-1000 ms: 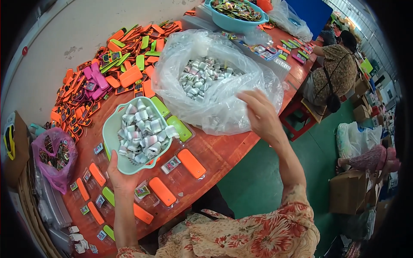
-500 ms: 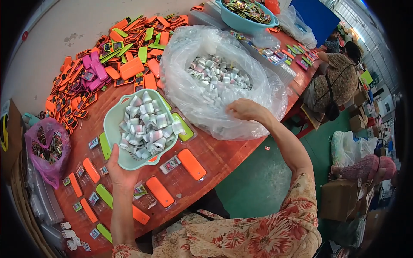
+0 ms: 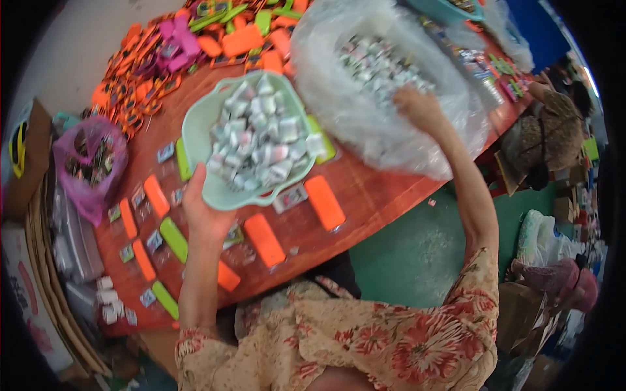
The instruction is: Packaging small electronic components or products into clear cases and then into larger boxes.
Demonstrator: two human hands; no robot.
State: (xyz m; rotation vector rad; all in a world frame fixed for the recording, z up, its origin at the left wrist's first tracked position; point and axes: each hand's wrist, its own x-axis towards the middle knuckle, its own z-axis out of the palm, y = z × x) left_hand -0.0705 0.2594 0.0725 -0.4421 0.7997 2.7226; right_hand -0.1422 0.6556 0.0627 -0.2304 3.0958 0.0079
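Observation:
My left hand (image 3: 207, 207) grips the near left edge of a pale green plastic basin (image 3: 193, 124), its thumb up along the rim. Small whitish rolled pieces (image 3: 257, 133) with faint coloured print fill the basin, and one sits by its right rim. Over at the right, my right hand (image 3: 418, 109) reaches down to the rolls (image 3: 373, 65) in a large clear plastic bag (image 3: 326, 85). Its fingers point downward and are blurred, so whether they hold a roll is unclear.
Orange toy phone shells (image 3: 242, 40), with green and purple ones, are heaped at the back. Clear trays with orange pieces (image 3: 264, 240) and small cards lie along the front. A purple bag (image 3: 91, 153) stands left; a person (image 3: 544, 133) sits at the far right.
The view has shifted, so the table appears higher and further right. My right hand has moved slightly at the bag's opening. The left hand still holds the basin.

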